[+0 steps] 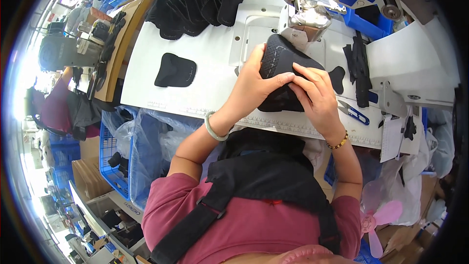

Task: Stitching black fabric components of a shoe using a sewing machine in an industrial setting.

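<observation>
A black shoe upper [273, 61] with white stitch marks and small perforations lies against the sewing machine's metal post [305, 22]. My left hand [254, 80] is closed on its left edge, thumb stretched across the near side. My right hand [315, 90] presses its bent fingers on the right part, and its thumb meets the left thumb near the middle. The underside of the upper and some left fingertips are hidden. A single black curved piece [176, 71], like a shoe tongue, lies on the white table to the left.
Overlapping black pieces [195, 7] are heaped at the table's far left. Blue-handled thread snips [355, 112] and black strips [360, 71] lie on the right. A ruler strip [293, 125] runs along the near edge. A blue bin [369, 23] stands behind; a pink fan [370, 222] is low right.
</observation>
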Demonstrator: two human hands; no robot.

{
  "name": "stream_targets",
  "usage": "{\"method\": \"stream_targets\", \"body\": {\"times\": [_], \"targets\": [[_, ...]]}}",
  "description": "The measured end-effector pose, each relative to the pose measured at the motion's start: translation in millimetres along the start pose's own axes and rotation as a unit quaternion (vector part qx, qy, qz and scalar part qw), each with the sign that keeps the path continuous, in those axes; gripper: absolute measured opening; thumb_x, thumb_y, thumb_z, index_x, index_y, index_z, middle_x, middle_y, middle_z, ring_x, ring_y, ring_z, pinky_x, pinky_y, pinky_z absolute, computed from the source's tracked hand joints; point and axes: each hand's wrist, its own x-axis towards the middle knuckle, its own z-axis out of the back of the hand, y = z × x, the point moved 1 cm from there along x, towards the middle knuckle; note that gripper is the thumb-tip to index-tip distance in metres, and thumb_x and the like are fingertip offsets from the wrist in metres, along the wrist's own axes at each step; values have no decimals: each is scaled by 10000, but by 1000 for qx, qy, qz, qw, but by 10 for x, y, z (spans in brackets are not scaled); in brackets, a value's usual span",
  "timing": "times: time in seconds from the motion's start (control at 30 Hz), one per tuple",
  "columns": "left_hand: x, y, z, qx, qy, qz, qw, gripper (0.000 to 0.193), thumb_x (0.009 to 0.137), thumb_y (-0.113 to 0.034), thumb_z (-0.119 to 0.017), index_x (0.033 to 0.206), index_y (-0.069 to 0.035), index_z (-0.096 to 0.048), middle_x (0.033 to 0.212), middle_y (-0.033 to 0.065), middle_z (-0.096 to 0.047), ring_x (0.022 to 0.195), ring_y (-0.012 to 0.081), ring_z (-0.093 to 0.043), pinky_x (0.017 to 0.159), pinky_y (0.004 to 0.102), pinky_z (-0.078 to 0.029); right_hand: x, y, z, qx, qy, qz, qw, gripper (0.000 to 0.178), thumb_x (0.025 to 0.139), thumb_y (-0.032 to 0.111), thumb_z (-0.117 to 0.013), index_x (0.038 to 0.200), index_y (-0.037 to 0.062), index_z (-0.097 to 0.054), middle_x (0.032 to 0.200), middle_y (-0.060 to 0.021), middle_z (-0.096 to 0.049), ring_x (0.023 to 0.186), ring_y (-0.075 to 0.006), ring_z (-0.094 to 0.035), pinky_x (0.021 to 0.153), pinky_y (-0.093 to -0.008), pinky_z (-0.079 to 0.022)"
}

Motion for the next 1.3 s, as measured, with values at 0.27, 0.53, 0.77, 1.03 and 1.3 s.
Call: {"method": "stream_targets", "body": {"times": [0.27,0.53,0.77,1.03,1.3], "targets": [[15,-58,-13,-12,-15,-17,1000,299,900,-148,-616,1104,37,-500,950,88,-601,856,119,-553,753,265,-473,161,-4,40,-14,-38,39,998,314,739,44,-743,1033,54,-634,1172,-74,-613,986,-260,-551,850,-349,-463],[14,-57,49,4,-6,4,1000,283,915,-157,-598,1091,44,-504,920,88,-605,823,102,-534,718,260,-471,188,2,-2,-15,-57,40,997,320,718,53,-765,1012,68,-639,1154,-62,-630,958,-245,-555,834,-331,-467],[-3,-37,57,-19,-8,-14,1000,298,916,-157,-598,1115,44,-502,918,90,-616,832,100,-546,727,258,-475,211,17,-3,0,-63,39,997,325,710,52,-772,1007,70,-644,1142,-54,-641,946,-241,-560,823,-323,-472],[3,-83,85,23,-35,-51,998,311,910,-136,-608,1138,53,-516,968,93,-642,871,102,-581,745,245,-486,238,136,116,-75,-86,79,990,368,707,233,-789,1030,125,-649,1169,-44,-605,937,-232,-536,804,-352,-438],[55,-154,62,-205,-75,-33,975,190,911,-82,-597,1060,19,-540,964,50,-620,839,88,-598,706,216,-511,127,181,313,-358,-31,96,928,528,623,240,-774,1141,230,-671,947,36,-482,762,-128,-407,742,-315,-280]]}}
